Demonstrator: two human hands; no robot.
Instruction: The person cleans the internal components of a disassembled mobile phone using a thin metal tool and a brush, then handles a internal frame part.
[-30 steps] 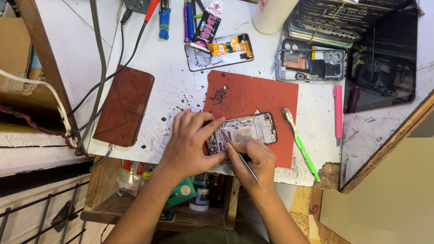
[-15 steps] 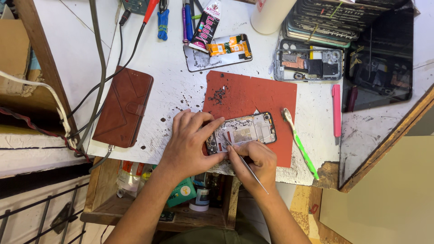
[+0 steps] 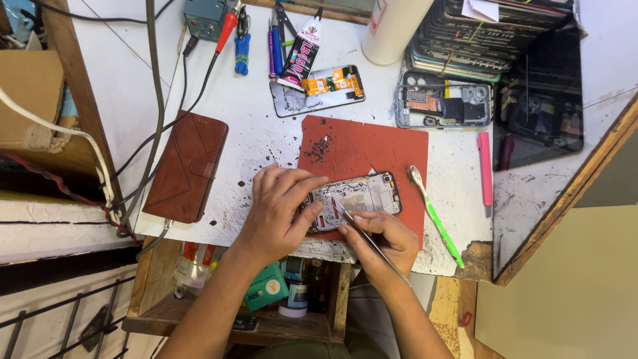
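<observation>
Gripping thin metal tweezers, right hand, opened phone, red mat
</observation>
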